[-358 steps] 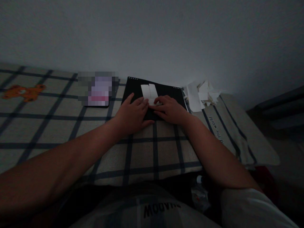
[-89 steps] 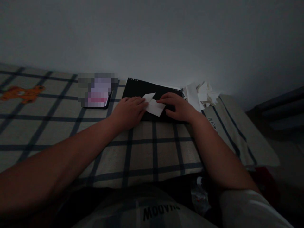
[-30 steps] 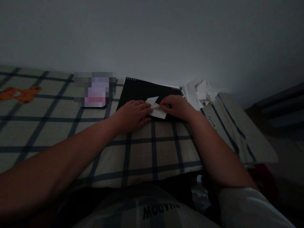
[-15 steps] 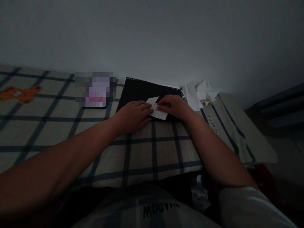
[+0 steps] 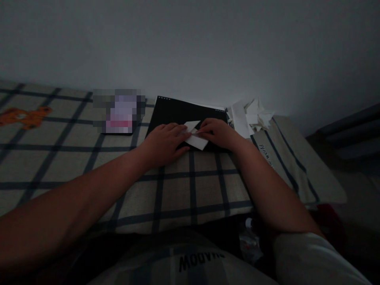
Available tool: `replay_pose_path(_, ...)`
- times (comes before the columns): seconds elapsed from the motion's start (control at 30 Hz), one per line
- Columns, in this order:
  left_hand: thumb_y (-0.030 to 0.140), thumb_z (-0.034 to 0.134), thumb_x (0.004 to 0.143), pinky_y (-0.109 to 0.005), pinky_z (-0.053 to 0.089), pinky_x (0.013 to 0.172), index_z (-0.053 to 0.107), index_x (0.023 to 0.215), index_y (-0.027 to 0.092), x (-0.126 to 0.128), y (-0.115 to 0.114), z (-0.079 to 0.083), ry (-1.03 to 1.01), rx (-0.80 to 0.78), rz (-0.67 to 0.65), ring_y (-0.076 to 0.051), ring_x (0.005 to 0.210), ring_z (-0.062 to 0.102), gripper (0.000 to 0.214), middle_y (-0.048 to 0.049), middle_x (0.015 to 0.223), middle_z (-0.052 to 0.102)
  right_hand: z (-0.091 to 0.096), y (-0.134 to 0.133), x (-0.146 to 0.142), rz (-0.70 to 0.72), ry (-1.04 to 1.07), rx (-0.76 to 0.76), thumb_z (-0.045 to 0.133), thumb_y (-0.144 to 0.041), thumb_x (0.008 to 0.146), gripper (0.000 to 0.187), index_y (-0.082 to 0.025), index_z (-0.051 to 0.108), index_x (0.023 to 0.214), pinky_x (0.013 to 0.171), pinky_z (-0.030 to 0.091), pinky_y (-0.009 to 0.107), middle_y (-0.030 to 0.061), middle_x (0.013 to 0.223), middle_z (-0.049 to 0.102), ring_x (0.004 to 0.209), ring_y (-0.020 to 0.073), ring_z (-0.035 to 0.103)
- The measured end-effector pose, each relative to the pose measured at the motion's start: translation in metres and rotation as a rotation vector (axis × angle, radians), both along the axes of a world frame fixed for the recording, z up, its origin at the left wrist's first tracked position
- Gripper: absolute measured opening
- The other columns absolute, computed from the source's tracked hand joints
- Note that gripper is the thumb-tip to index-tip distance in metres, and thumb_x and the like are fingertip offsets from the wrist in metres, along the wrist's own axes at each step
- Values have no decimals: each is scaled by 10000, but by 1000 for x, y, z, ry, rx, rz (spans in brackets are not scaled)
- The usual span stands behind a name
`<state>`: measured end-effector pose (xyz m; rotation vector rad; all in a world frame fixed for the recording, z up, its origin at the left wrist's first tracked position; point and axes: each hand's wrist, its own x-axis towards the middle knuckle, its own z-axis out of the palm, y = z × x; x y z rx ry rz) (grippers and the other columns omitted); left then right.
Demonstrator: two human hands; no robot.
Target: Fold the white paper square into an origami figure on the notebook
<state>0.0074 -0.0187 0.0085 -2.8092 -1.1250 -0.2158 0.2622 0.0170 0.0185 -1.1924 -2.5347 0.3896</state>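
A folded piece of white paper [image 5: 198, 141] lies on a black notebook [image 5: 172, 111] with punched holes along its far edge. My left hand [image 5: 164, 144] rests flat with its fingers stretched over the paper's left part, pressing on it. From the right, my right hand [image 5: 219, 132] pinches a raised flap of the paper between thumb and fingertips. My fingers hide part of the folds.
Behind my right hand lies a heap of folded white papers [image 5: 249, 116] by the wall. A phone [image 5: 120, 114], its screen blurred out, and an orange bear-shaped thing [image 5: 26, 117] lie to the left on the checked tablecloth [image 5: 178, 190]. A plastic bottle [image 5: 249, 241] shows below the table edge.
The paper has turned slightly, and its near corner has shifted a little left. My right fingers now hold the flap up more. My left hand stays almost in place.
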Motion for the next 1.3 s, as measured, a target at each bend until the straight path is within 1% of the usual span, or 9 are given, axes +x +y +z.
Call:
replay_pose_path(0.13,475,435,1077,-496,457,1127,583,1510,210,0,0,0,-7,-3,-11,-327,1424,540,529,-114,1560,593,3,-3,-1,-11,-14,-2,652,-231,971,190,-213,830,908,897,517,358,82,1035,743,948,208,661)
replay_pose_path(0.4,459,444,1077,-484,489,1101,632,1450,191,-1,3,1,-4,0,-53,-330,1378,581,497,-119,1511,634,6,-3,-3,-66,-32,-2,636,-271,983,216,-213,837,928,888,523,368,94,1050,774,967,228,685)
replay_pose_path(0.63,447,434,1084,-487,495,1094,638,1449,194,-1,5,0,1,0,-87,-331,1371,583,489,-132,1513,629,5,-3,-5,-235,22,-33,714,-298,919,161,-193,829,878,825,523,355,96,982,785,910,233,705)
replay_pose_path(0.8,510,441,1077,-522,441,1176,602,1499,220,-1,1,0,-34,-35,-58,-352,1453,513,537,-135,1638,497,3,-4,-4,-266,115,-93,732,-288,900,132,-199,828,917,782,522,330,69,958,798,848,205,703)
replay_pose_path(0.9,530,432,1072,-529,416,1215,582,1519,216,-2,2,-2,-211,-95,-35,-350,1479,494,567,-146,1682,425,2,-3,-4,-258,175,-100,717,-292,911,147,-209,836,932,808,535,340,62,959,810,870,208,718)
replay_pose_path(1.03,475,476,1047,-486,399,1248,610,1476,173,-3,14,-6,-639,-236,84,-302,1501,474,542,-142,1620,499,0,-3,-7,-223,236,21,700,-283,925,151,-225,835,959,875,551,366,54,1011,824,941,220,735)
replay_pose_path(1.13,451,625,964,-443,527,1115,610,1474,202,-3,26,-7,-939,-448,324,-268,1266,660,568,-117,1500,620,1,-6,-9,-107,240,185,668,-276,961,168,-232,829,989,929,547,382,54,1054,826,1010,228,744)
replay_pose_path(1.2,442,730,883,-442,557,1057,657,1425,200,-3,31,-6,-1065,-564,443,-279,1203,688,598,-116,1407,690,2,-10,-10,-37,238,292,653,-280,985,181,-232,823,1024,979,533,393,57,1100,824,1071,229,741)
replay_pose_path(1.3,448,766,842,-428,568,1010,762,1261,197,-3,32,-3,-1163,-737,420,-284,1160,703,489,-101,1289,759,3,-14,-13,17,206,380,638,-288,1008,196,-240,810,1089,1021,512,405,63,1180,810,1136,226,723)
